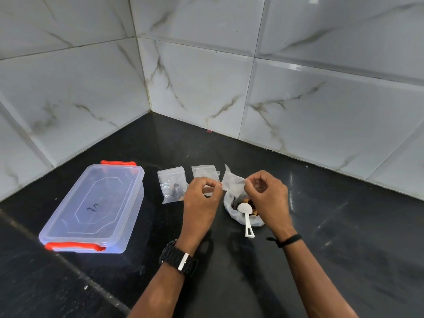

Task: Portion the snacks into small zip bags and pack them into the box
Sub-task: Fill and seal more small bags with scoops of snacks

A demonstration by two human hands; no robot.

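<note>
Nearest the camera, two bare forearms over a black table, a dark watch on the left wrist, a thin black band on the right. Left hand and right hand both raised a little above the table, fingers curled, each pinching one side of a small clear zip bag stretched between them; nothing visible inside it. Just below that bag and partly under the right hand, an open plastic bag of snacks lying on the table, brown and dark pieces showing at its mouth. White scoop resting with its bowl in the snacks, handle pointing toward the camera onto the table. Left of the hands, a filled bag flat on the table, dark pieces inside. Beyond the left hand, a stack of empty bags, partly hidden by the knuckles. Further left and well apart, a clear box, lid on, red clips at both short ends, a dark scribble on the lid. Behind everything, white marbled wall tiles meeting in a corner.
</note>
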